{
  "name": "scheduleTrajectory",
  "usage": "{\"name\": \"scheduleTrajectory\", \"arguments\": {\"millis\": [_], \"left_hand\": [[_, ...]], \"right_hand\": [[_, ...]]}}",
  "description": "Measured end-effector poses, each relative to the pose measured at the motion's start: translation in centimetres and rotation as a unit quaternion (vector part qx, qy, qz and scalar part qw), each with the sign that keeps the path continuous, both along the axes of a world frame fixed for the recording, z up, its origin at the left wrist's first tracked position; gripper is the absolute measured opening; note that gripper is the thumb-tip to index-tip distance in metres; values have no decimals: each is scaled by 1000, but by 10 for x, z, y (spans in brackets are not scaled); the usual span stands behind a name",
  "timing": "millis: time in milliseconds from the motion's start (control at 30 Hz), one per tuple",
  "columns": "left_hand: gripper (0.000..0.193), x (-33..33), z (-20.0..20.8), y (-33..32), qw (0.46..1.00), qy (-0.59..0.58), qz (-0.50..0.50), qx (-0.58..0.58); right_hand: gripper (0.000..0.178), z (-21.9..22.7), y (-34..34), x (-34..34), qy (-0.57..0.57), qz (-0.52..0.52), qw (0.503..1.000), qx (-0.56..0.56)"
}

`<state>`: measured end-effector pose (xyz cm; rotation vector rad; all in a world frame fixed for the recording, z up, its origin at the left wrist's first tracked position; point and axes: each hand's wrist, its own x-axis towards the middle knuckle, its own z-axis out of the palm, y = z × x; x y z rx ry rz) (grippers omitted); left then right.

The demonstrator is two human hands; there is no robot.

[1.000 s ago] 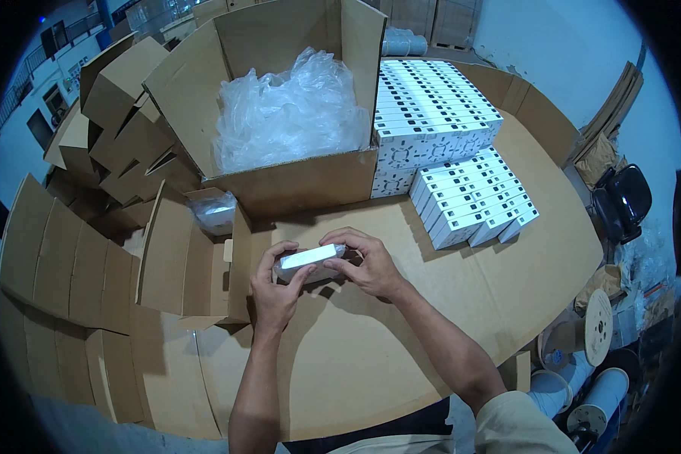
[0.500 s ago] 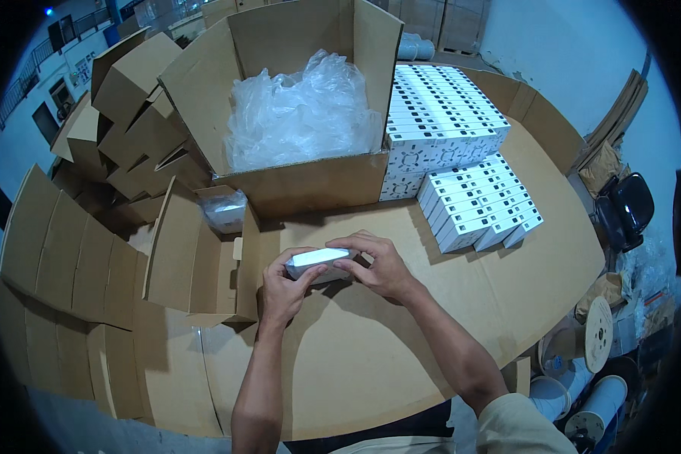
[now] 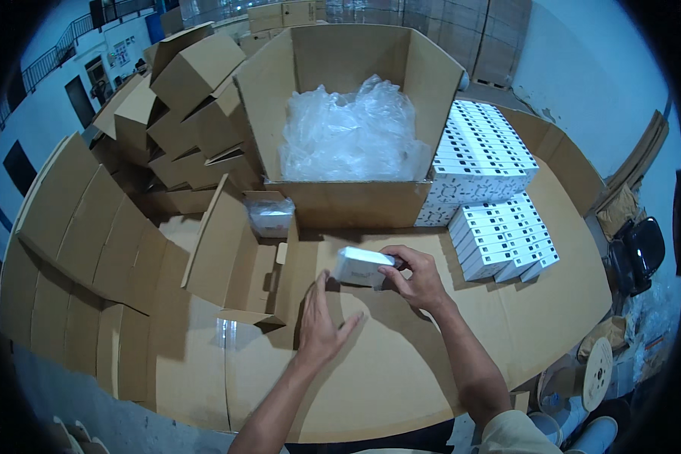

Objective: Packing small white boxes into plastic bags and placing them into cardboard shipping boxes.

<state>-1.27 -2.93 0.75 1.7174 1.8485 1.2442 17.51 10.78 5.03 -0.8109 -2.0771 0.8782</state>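
Surface of tan cardboard [image 3: 386, 386] stretches beneath the outspread left hand [image 3: 321, 325]; beyond, the right hand [image 3: 421, 284] grips a white rectangular box [image 3: 362, 267] by its right end, short of a large brown cardboard carton [image 3: 356, 205] holding crumpled clear plastic [image 3: 352, 136].

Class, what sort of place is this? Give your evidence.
Probably a packing area in a workshop or warehouse: piled brown boxes, a big carton of clear plastic, and stacked white boxes.
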Motion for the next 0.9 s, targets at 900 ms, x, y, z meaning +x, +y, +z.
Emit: {"name": "scheduleTrajectory", "arguments": {"millis": [900], "left_hand": [[42,-15,17,-129,990,131,25,-47]], "right_hand": [[30,6,53,-158,216,108,966,-97]]}}
